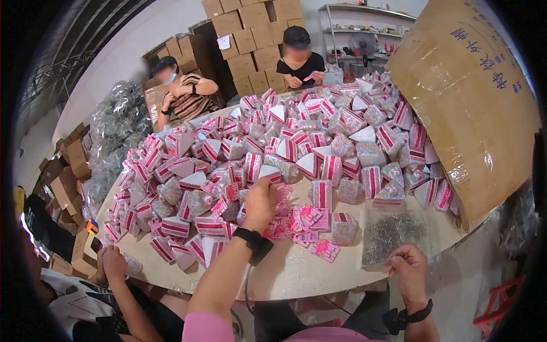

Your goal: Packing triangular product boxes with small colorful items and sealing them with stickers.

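My left hand (259, 205) reaches over the middle of the table, beside a heap of pink printed cards (307, 219) and the near edge of a big pile of cake-slice-shaped items (245, 142). These are wedges with white and dark pink layers and speckled backs. The fingers of that hand are mostly hidden behind its back, so any hold is unclear. At the table's near right edge my right hand (408, 267) has its thumb and fingers pressed together. It is next to a clear shallow box (370, 259) full of thin, dark, pin-like pieces. Whatever it pinches is too small to make out.
A large cardboard box (467, 114) leans over the pile's right side. Two people sit across the table; another person's hands (111, 265) are at the near left. Clear bags (117, 125) are heaped at left, stacked cartons (250, 45) behind. A red stool (498, 305) stands lower right.
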Demonstrator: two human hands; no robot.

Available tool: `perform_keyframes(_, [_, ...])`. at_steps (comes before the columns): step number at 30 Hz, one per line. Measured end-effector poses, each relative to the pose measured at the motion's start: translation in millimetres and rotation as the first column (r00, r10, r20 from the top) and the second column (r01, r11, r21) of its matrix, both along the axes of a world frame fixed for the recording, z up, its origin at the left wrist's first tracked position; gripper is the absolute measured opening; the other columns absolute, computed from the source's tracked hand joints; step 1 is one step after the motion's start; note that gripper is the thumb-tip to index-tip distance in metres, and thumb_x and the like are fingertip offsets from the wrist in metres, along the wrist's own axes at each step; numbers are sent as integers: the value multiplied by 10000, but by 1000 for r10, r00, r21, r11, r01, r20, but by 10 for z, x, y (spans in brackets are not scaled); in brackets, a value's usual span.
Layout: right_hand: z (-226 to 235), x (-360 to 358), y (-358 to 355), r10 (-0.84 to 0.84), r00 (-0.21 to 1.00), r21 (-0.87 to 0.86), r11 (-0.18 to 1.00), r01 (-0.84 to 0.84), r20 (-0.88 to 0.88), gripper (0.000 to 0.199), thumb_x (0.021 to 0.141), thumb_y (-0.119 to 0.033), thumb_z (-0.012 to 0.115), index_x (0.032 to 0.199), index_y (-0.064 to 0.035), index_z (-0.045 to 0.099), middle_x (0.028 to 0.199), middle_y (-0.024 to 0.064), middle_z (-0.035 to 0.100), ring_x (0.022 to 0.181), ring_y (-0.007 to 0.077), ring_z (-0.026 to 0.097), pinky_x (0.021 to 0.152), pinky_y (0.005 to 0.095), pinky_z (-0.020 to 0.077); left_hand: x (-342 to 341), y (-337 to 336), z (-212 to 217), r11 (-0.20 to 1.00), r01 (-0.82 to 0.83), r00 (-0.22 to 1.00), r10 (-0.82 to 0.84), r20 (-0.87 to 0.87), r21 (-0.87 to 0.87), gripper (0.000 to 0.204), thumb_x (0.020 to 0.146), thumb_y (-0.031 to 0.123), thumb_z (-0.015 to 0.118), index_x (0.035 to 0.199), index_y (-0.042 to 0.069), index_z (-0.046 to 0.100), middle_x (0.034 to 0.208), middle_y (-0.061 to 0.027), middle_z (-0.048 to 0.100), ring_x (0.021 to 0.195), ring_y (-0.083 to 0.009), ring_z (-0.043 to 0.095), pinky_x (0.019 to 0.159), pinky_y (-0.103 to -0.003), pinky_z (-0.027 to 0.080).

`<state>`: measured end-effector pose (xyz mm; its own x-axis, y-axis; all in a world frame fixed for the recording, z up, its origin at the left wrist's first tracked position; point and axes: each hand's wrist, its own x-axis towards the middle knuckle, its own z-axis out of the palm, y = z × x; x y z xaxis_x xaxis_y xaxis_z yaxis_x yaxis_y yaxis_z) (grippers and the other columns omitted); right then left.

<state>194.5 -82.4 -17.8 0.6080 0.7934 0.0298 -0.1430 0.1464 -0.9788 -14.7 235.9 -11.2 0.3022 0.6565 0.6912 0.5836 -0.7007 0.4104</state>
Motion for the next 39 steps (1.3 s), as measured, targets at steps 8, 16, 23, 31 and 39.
perform_keyframes(8, [82,-104,56,9,999,18,1000,-9,43,51,812,14,592,860,0,584,781,34,581,624,89,563,557,224,467,-159,-71,228,936,49,965,46,260,-349,226,852,174,596,759,-27,554,648,-188,577,604,-309,582,583,-404,441])
perform_keyframes(16, [54,-180,115,111,986,-32,994,-108,123,47,814,13,593,860,2,589,705,29,583,603,79,562,547,205,460,-1035,846,334,891,-109,984,160,-79,442,177,852,141,566,814,-32,575,747,-170,588,684,-260,567,633,-398,444])
perform_keyframes(23, [1,-200,181,62,998,-56,997,-60,29,53,803,20,593,853,4,591,704,28,586,606,80,568,547,203,463,-1269,335,1076,969,-238,953,220,210,67,216,802,89,619,983,-19,574,859,-146,630,790,-249,619,710,-337,477])
perform_keyframes(31, [4,-173,135,44,996,-120,992,-34,76,55,778,23,575,829,9,562,693,35,578,575,88,555,521,218,472,-1830,460,1097,909,-411,898,417,137,-75,183,764,71,590,917,-9,650,825,-149,667,776,-250,656,724,-335,497])
perform_keyframes(39, [43,-286,245,100,982,-134,988,-78,161,55,786,2,599,829,7,566,673,41,582,566,84,558,519,220,476,-1562,965,685,983,-126,841,179,-511,136,361,724,69,622,1085,55,612,1055,-163,624,1030,-335,566,862,-415,470])
